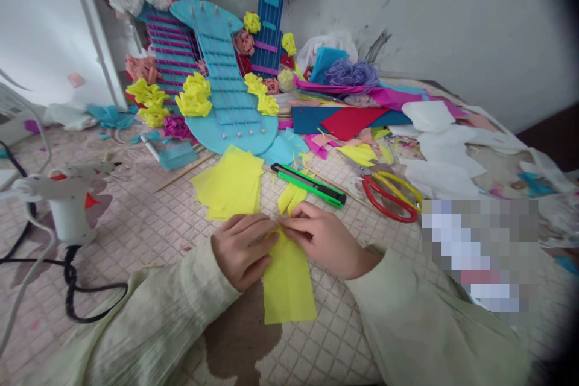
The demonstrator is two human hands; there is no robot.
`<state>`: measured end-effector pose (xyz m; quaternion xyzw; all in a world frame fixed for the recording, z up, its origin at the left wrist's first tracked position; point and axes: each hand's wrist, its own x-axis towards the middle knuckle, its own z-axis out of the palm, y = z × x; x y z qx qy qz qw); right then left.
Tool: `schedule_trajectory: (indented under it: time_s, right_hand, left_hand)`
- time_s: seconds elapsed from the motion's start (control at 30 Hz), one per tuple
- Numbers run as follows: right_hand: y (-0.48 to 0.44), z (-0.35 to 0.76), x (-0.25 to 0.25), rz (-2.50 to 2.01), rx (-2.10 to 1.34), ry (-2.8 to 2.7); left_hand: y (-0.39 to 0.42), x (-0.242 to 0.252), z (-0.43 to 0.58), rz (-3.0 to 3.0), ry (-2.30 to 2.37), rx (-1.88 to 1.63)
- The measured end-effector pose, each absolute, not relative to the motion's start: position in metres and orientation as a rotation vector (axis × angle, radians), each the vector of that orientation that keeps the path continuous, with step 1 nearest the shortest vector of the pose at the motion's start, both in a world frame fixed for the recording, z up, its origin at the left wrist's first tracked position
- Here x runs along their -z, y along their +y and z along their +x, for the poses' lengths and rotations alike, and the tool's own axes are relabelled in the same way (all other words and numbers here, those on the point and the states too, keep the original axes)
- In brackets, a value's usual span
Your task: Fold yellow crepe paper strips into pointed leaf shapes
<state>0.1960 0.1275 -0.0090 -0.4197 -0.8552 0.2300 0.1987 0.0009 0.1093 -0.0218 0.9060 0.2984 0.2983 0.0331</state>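
A strip of yellow crepe paper [289,289] hangs toward me from between my two hands, its far end gathered and narrow. My left hand [246,247] is closed, fingers pinching the paper's left side near the gathered part. From the right, my right hand [328,238] pinches the same spot with thumb and forefinger. Just beyond the fingers, a folded yellow piece [292,196] sticks out; whether it joins the strip I cannot tell. Close by on the left lies a stack of yellow paper sheets [230,184]. A green utility knife [310,184] rests beyond my hands.
White glue gun [67,205] with cables stands at left. Red-and-yellow-handled scissors [391,193] lie at right, near white paper pieces [443,157]. At the back, a light-blue paper guitar [226,84] with yellow flowers leans among other decorated instruments. Purple yarn [353,74] sits behind paper scraps.
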Motion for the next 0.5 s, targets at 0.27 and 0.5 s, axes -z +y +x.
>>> schedule_trajectory:
  time_s: [0.27, 0.5]
  right_hand:
    - [0.1276, 0.1957, 0.0084, -1.183, -0.632, -2.400]
    - [0.1274, 0.1956, 0.0089, -1.182, -0.634, -2.394]
  left_hand:
    - [0.1068, 0.0183, 0.0023, 2.838, 0.987, -0.861]
    - [0.1068, 0.0202, 0.0030, 2.837, 0.991, -0.911]
